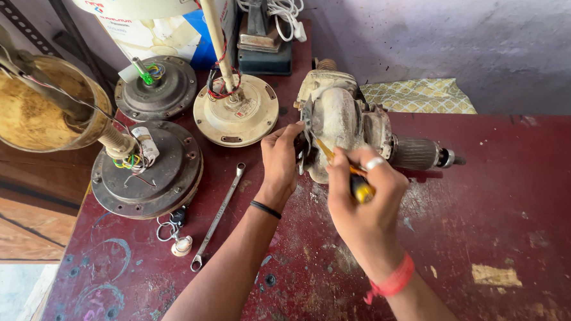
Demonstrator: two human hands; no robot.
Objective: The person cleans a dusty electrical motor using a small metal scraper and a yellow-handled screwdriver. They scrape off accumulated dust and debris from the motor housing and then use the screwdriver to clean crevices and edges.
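A dirty off-white motor housing (339,115) with a ribbed shaft end (420,153) lies on the dark red worktable (489,208). My left hand (279,160) grips the housing's near left edge. My right hand (364,196), wearing a ring and a red wrist thread, is shut on a yellow-handled screwdriver (360,186). Its tip points up-left into the housing, between my two hands.
Three ceiling fan motors, one (147,170) at the left front, one (157,87) behind it and one (236,110) in cream, stand left of the housing. A spanner (217,218) and a key ring (173,229) lie nearby. A brass bowl (37,105) sits far left, a yellow cloth (420,96) by the wall.
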